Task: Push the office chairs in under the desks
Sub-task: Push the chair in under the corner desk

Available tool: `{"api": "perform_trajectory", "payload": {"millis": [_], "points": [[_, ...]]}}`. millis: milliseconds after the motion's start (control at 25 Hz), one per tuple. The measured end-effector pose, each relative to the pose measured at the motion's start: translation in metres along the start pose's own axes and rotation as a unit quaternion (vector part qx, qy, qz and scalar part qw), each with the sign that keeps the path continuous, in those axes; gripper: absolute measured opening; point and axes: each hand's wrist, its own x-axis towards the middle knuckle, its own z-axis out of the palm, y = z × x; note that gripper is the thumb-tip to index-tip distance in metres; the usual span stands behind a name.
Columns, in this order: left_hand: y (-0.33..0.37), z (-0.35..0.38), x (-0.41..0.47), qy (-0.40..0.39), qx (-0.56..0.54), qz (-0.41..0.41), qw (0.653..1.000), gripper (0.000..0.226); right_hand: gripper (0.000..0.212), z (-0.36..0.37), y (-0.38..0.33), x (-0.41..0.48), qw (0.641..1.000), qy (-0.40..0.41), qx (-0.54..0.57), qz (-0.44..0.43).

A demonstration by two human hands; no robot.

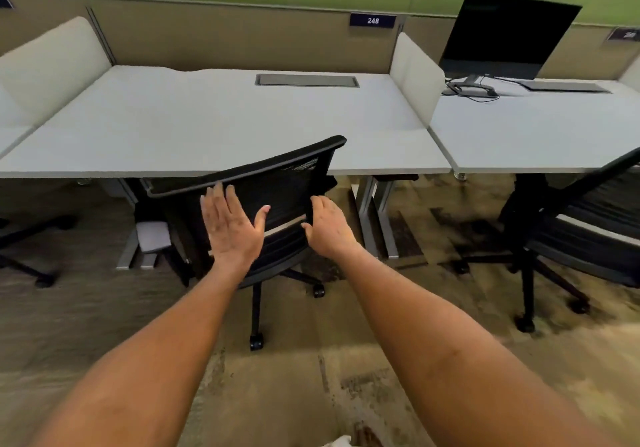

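**Both hands at the back of a chair half under the desk**

The seat of the black mesh-backed office chair was hidden behind its own backrest and the white desk top; only some castor legs showed on the carpet. Whether either palm touched the mesh could not be told. A second black office chair at the right was cut off by the frame edge, and at the far left only a black castor base showed.

The middle chair faced the desk, back towards the person. Its top rail ran left to right on a slant, right end higher.

The left hand was spread flat, fingers straight. The right hand was loosely bent at the backrest's right edge, gripping nothing.
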Motion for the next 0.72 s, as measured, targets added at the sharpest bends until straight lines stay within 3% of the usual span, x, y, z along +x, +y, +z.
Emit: {"api": "perform_trajectory", "payload": {"millis": [400, 720], "points": [[0.063, 0.058, -0.118, -0.200, -0.097, 0.110, 0.969, 0.050, 0.053, 0.005, 0.061, -0.128, 0.986, -0.079, -0.056, 0.139], [0.146, 0.083, -0.222, -0.309, -0.093, 0.216, 0.922, 0.040, 0.057, -0.023, 0.151, -0.261, 0.956, -0.077, -0.053, 0.278]]}}
